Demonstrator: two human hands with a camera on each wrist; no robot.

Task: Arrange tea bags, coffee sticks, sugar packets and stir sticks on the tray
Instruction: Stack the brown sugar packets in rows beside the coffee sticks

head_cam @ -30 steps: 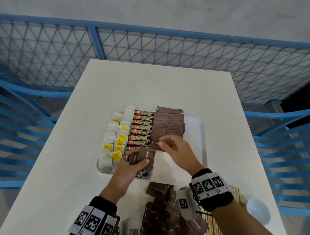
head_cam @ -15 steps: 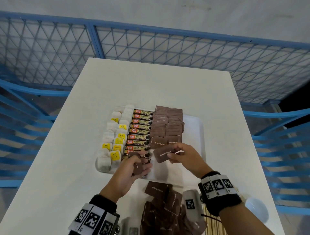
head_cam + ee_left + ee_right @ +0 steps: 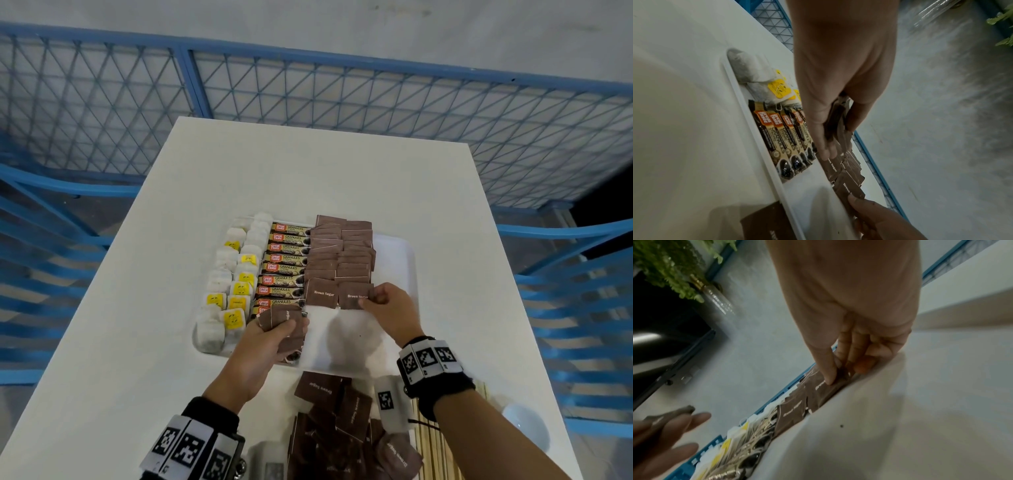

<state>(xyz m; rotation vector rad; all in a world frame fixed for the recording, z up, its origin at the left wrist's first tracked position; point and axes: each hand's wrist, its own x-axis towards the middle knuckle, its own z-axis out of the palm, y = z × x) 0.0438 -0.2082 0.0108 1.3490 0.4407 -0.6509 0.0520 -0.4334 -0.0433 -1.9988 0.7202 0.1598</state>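
A white tray (image 3: 394, 260) on the white table holds tea bags (image 3: 236, 291) with yellow tags at the left, a column of coffee sticks (image 3: 284, 267) in the middle, and two columns of brown sugar packets (image 3: 339, 253). My right hand (image 3: 368, 301) pinches a brown sugar packet (image 3: 354, 296) lying at the near end of the right column. Over the tray's near left part, my left hand (image 3: 291, 325) grips a small stack of brown sugar packets (image 3: 281, 317), also seen as a stack (image 3: 836, 120) in the left wrist view.
Loose brown sugar packets (image 3: 342, 418) lie heaped at the table's near edge, with wooden stir sticks (image 3: 431, 452) beside them and a small white bowl (image 3: 524, 426) at the right. Blue mesh railing (image 3: 308, 92) surrounds the table. The tray's right strip is bare.
My right hand took a packet from near the left hand's stack and carried it forward onto the near end of the right sugar column. The left hand stayed put with its stack.
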